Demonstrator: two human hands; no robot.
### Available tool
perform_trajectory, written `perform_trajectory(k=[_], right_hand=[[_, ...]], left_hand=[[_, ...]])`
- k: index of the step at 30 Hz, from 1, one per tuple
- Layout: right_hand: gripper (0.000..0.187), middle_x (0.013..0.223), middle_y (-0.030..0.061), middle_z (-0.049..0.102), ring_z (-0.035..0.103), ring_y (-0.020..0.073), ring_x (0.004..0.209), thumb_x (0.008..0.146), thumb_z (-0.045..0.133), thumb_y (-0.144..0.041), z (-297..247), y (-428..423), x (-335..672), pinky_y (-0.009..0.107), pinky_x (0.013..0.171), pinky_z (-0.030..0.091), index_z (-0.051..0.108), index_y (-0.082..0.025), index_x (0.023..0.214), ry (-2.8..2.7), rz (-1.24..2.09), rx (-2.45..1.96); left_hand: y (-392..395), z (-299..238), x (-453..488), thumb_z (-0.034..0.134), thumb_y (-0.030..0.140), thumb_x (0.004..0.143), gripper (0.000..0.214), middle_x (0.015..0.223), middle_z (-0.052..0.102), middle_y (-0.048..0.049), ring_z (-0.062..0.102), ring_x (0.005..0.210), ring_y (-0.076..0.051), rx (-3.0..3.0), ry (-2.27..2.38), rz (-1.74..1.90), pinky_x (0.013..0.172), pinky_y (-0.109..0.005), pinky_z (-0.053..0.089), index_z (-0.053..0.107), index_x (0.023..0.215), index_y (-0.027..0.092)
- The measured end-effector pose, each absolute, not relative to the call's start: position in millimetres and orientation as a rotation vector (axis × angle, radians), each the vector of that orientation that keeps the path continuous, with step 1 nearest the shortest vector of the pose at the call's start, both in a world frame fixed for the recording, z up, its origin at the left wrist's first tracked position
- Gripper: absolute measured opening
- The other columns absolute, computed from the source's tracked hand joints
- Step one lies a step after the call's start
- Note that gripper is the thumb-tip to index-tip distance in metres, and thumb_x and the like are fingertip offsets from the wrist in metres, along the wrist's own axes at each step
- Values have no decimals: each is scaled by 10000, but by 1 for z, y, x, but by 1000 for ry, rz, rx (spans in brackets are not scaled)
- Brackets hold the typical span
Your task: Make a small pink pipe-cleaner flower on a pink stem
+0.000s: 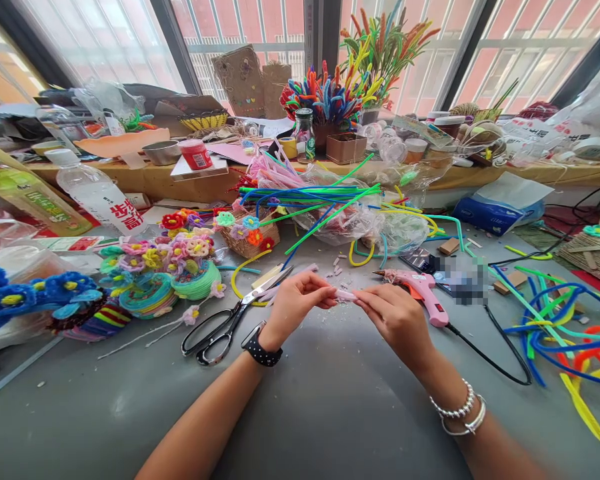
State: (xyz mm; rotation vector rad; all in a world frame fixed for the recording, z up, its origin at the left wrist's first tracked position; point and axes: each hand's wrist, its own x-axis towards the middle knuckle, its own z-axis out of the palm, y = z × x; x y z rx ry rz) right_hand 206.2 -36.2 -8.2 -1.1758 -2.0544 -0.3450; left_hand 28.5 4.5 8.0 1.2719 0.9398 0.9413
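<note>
Pale pink strip (346, 295), maybe fuzzy, partly covered by fingertips (360, 299); long axis left-to-right, left hand (300, 301) and right hand (396, 319) both pinching it.

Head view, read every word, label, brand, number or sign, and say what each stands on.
Clear bottle: red characters, perhaps "步" and "高"; not certain.
Green-yellow bottle: label characters, too blurred.
Red tub: white lettering, too small.
Glass bottle: round green logo, no readable word.
Blue tissue pack: white lettering, too blurred.
White plastic bag at right: lettering, too blurred.
Pink glue gun: pale label, too small.
Window frame: marking, too small.
</note>
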Motion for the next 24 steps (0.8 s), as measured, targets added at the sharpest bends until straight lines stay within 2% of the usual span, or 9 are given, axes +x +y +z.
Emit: perform_trajectory(k=[4,10,19,24], right_hand=[[169,728,92,649,556,188,689,796,542,-194,-7,-35,207,288,631,434,656,-87,859,-2019,-264,-1179],[154,706,74,645,564,172,660,813,518,-202,-8,-35,208,271,612,435,650,-123,810,-1992,-221,-1201],[175,665,74,633,559,176,642,818,507,-191,-8,-37,207,271,589,415,653,-114,758,-2015,-232,-1256],[104,676,48,637,561,162,649,781,563,-186,-12,-36,208,252,594,406,650,-148,739,-2153,-40,-1309]], left_hand=[[5,8,27,669,261,636,194,600,653,-5,637,572,-119,1275,937,947,566,-214,531,564,683,105],[5,9,28,670,265,633,198,600,652,-1,638,574,-123,1274,945,946,574,-227,535,563,683,106],[7,9,25,648,294,651,206,613,649,-17,636,581,-133,1354,965,909,578,-242,529,564,696,111],[21,12,8,586,352,691,227,672,656,-40,630,624,-151,1626,1244,990,607,-265,509,570,740,131]])
